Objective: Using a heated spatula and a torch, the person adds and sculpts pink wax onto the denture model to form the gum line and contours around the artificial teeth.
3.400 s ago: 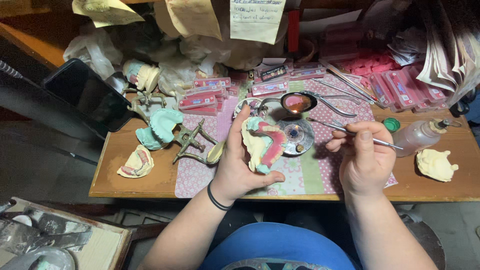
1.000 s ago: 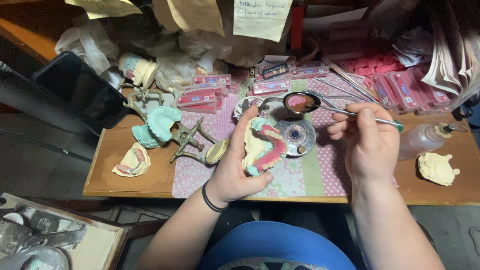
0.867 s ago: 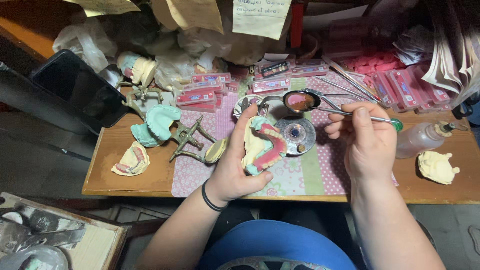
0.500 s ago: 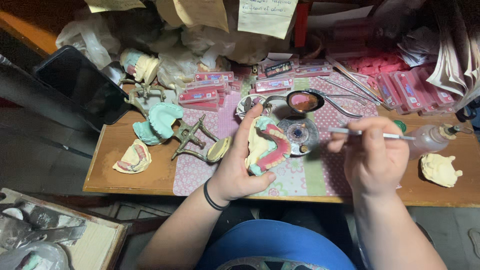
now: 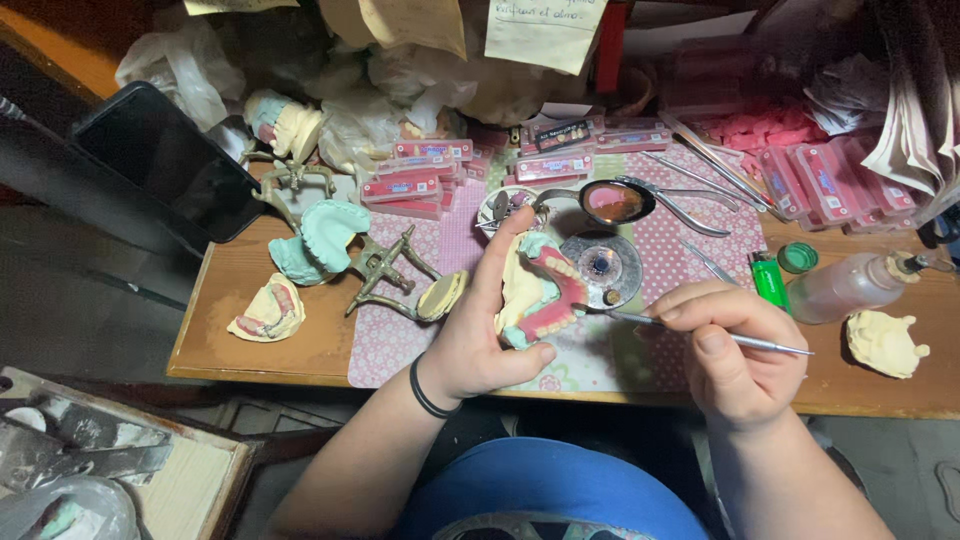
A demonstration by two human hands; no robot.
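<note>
My left hand [image 5: 478, 335] grips a cream plaster jaw model [image 5: 533, 296] carrying a pink wax denture with a row of teeth, held tilted above the patterned mat [image 5: 600, 360]. My right hand [image 5: 735, 350] pinches a thin metal wax tool [image 5: 690, 332] like a pen. Its tip touches the lower right edge of the pink wax. Just behind the model sits a small round metal burner [image 5: 600, 267], and a spoon with melted pink wax [image 5: 612, 202] lies beyond that.
On the wooden bench: a brass articulator [image 5: 385, 272], green and cream casts [image 5: 322, 236], a denture cast [image 5: 267, 311] at left, boxes of pink tooth cards [image 5: 420, 180], pliers [image 5: 690, 205], a green lighter [image 5: 769, 279], a squeeze bottle [image 5: 850, 285], a plaster cast [image 5: 886, 342]. A black phone [image 5: 165, 160] leans far left.
My right hand came down from the spoon of melted wax, bringing the tool's tip to the pink wax on the model. The left hand keeps holding the model almost still.
</note>
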